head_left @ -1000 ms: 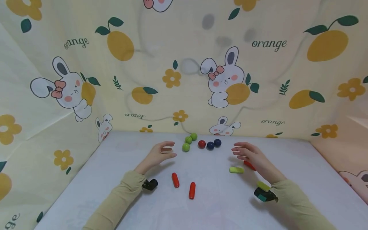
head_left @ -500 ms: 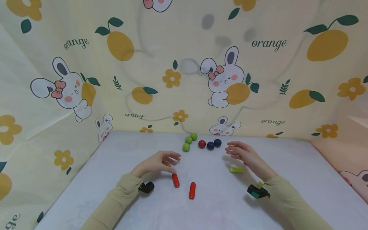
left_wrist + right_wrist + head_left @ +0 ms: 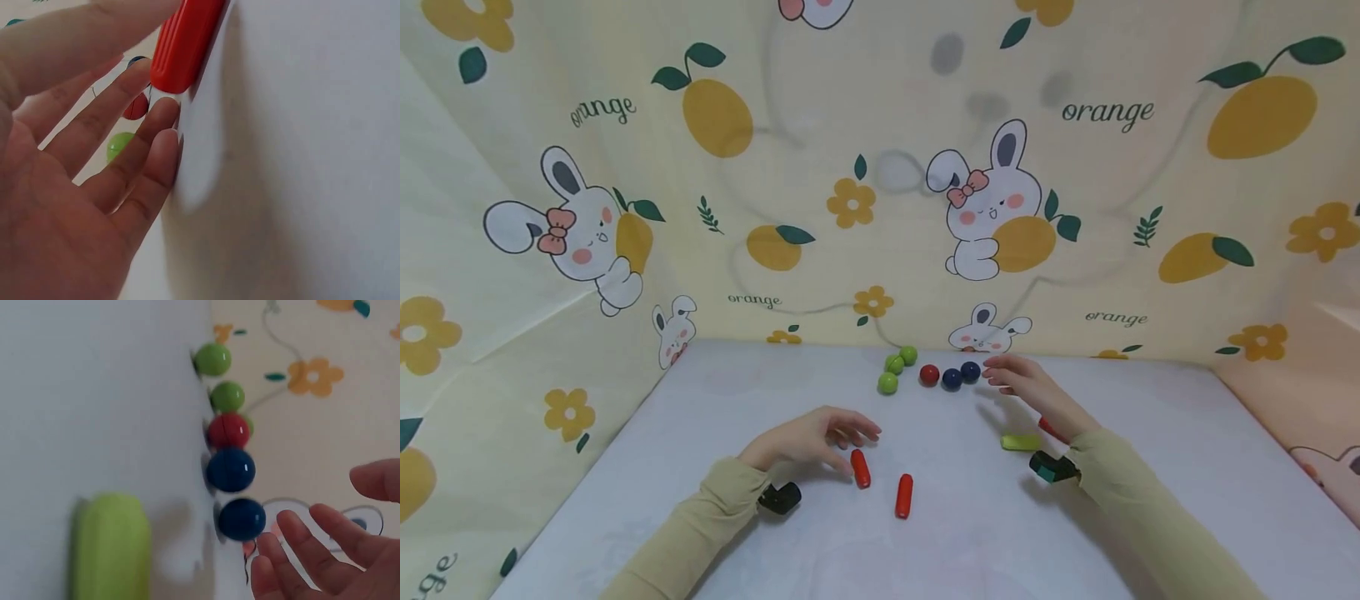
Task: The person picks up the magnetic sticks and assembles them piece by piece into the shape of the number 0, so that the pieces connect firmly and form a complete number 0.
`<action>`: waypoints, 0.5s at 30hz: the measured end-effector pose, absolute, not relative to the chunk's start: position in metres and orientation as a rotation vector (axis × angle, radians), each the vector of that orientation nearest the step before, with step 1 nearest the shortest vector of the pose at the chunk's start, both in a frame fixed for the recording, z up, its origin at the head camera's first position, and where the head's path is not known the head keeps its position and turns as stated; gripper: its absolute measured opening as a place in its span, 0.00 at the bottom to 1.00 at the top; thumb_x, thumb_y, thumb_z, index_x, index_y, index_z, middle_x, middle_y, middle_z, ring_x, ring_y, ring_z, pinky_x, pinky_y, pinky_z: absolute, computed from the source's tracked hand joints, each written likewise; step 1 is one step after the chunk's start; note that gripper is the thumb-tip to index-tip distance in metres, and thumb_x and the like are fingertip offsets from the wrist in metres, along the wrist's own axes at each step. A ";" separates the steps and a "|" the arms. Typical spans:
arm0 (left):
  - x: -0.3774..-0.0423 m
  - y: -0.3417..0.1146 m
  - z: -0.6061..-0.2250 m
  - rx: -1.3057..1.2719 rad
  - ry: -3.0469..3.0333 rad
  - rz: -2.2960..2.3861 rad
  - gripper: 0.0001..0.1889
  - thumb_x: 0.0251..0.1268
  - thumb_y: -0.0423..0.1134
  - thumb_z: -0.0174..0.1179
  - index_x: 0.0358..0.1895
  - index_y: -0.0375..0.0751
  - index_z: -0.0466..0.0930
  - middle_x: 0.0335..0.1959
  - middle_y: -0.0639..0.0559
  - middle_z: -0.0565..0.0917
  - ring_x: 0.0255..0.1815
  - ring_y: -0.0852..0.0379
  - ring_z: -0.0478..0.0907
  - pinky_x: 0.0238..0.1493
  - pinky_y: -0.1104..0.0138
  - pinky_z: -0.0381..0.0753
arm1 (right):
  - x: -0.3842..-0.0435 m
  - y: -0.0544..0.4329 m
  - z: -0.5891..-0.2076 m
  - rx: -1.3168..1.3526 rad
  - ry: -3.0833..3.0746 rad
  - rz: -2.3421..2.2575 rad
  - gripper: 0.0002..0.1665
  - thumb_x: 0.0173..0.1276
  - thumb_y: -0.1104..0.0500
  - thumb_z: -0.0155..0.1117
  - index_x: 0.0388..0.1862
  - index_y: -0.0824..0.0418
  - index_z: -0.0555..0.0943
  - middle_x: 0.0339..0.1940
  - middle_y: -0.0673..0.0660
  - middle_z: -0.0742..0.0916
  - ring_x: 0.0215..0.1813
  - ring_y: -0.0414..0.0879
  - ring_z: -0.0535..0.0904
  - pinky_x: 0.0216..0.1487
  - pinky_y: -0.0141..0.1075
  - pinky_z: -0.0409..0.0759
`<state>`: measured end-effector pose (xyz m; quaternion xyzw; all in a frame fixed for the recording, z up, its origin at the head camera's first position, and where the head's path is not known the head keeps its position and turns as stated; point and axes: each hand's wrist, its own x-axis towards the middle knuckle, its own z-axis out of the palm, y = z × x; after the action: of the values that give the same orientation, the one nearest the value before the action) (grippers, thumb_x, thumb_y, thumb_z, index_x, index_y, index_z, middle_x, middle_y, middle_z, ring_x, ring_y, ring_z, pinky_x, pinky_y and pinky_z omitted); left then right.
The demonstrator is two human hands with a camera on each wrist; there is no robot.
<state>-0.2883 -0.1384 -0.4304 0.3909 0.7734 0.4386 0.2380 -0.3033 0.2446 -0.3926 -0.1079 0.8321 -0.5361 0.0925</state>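
Over the desk (image 3: 970,542), left hand (image 3: 808,439) beside a red stick (image 3: 861,468), right hand (image 3: 1028,387) near a navy ball (image 3: 971,372), loose, empty fingers (image 3: 150,181) are hovering, seemingly pre-grasp, calling for gentle pinches.

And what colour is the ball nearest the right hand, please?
The ball is dark blue; best view: right wrist.

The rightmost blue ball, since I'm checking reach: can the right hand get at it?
Probably yes: the right hand hovers close, and nothing visible stands between it and the rightmost blue ball.
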 end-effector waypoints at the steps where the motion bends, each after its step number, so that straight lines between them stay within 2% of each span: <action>1: -0.288 -0.137 -0.430 1.074 2.120 1.192 0.32 0.51 0.32 0.72 0.62 0.41 0.73 0.56 0.51 0.79 0.54 0.51 0.75 0.56 0.58 0.75 | -0.308 0.245 -0.393 -0.329 2.494 -1.558 0.27 0.77 0.54 0.48 0.67 0.70 0.64 0.63 0.69 0.73 0.63 0.63 0.69 0.65 0.52 0.68; 6: -0.286 -0.134 -0.431 1.112 2.125 1.145 0.29 0.52 0.32 0.71 0.60 0.43 0.75 0.52 0.52 0.81 0.50 0.53 0.76 0.54 0.59 0.75 | -0.326 0.245 -0.396 -0.325 2.568 -1.469 0.26 0.76 0.57 0.49 0.67 0.70 0.64 0.64 0.70 0.72 0.62 0.62 0.69 0.62 0.52 0.70; 11: -0.284 -0.131 -0.433 1.138 2.116 1.128 0.25 0.54 0.28 0.68 0.57 0.42 0.78 0.48 0.52 0.83 0.45 0.56 0.77 0.49 0.61 0.77 | -0.339 0.243 -0.404 -0.413 2.616 -1.407 0.27 0.72 0.66 0.53 0.68 0.68 0.63 0.63 0.72 0.72 0.62 0.65 0.69 0.62 0.54 0.69; 15: -0.283 -0.131 -0.436 1.134 2.097 1.143 0.23 0.54 0.25 0.67 0.56 0.41 0.79 0.46 0.52 0.84 0.45 0.57 0.78 0.48 0.63 0.77 | -0.346 0.240 -0.411 -0.500 2.638 -1.357 0.28 0.68 0.72 0.51 0.68 0.68 0.65 0.65 0.71 0.70 0.64 0.66 0.67 0.64 0.55 0.67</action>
<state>-0.2834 -0.1307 -0.4358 0.4156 0.7688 0.4189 0.2464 -0.3456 0.2398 -0.4111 -0.1659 0.8750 -0.4500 0.0664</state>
